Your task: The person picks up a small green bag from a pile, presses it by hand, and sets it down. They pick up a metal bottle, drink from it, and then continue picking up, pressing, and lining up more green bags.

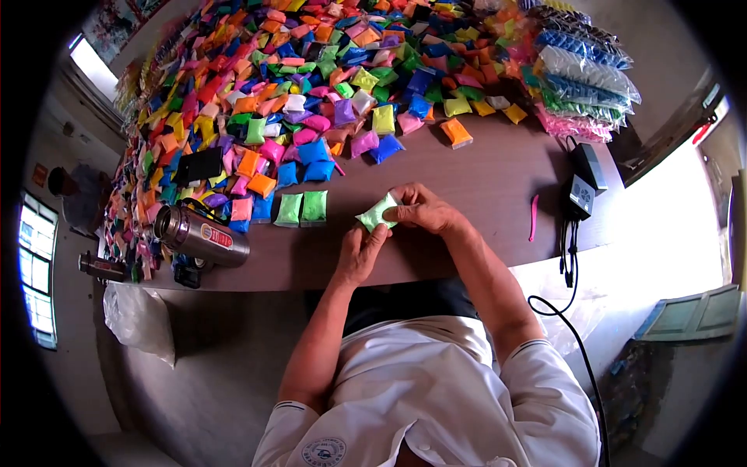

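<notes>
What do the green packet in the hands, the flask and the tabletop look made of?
Green packet, held by left hand and right hand: probably thin glossy plastic film, creased, soft filling. Flask: brushed metal, likely stainless steel, with bright highlights. Tabletop: matte brown, perhaps laminate or wood; grain unclear.

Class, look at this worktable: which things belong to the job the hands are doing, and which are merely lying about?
In the job:
- small pale green plastic packet, held by left hand and right hand
- two matching green packets laid side by side
- heap of many-coloured packets

Lying about:
- steel flask on its side
- black box with cable
- flat black rectangular item
- pink strip
</notes>
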`<move>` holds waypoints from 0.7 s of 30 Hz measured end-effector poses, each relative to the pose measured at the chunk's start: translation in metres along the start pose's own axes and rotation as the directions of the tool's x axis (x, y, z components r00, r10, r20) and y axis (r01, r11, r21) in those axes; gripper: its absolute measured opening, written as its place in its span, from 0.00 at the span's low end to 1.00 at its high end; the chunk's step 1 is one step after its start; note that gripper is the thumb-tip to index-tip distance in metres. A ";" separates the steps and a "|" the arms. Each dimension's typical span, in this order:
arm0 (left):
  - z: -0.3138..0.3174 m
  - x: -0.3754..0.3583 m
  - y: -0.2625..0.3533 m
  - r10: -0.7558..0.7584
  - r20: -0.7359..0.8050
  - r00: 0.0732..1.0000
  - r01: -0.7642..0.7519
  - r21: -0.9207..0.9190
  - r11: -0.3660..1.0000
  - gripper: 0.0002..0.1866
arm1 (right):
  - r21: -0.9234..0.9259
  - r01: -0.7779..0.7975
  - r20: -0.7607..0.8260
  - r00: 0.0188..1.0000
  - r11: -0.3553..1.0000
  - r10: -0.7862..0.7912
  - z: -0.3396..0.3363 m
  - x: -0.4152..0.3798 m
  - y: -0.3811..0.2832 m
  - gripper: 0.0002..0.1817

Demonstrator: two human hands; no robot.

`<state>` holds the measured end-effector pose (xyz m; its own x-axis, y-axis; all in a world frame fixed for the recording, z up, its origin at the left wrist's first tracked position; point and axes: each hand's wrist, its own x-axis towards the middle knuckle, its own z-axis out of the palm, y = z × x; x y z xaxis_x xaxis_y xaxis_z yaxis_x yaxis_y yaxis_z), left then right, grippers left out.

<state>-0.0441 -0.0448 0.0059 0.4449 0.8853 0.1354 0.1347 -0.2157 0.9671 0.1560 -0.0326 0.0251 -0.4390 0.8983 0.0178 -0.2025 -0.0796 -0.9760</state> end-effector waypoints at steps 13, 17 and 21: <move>0.000 0.002 -0.001 0.048 0.037 0.998 -0.052 0.120 0.991 0.25 | -0.059 0.033 -0.078 0.996 0.998 -0.037 0.003 0.003 0.006 0.10; 0.000 0.001 0.001 0.062 0.038 0.997 -0.063 0.050 0.997 0.23 | -0.056 -0.059 -0.016 0.998 0.997 0.058 -0.006 0.001 0.007 0.13; -0.005 0.003 0.001 0.064 0.025 0.998 -0.062 -0.080 0.995 0.24 | 0.056 -0.081 0.107 0.991 0.995 0.075 0.000 -0.003 -0.002 0.17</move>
<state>-0.0468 -0.0406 0.0079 0.4743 0.8593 0.1915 0.0360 -0.2363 0.9710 0.1575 -0.0349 0.0266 -0.5437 0.8387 -0.0321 -0.2149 -0.1761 -0.9606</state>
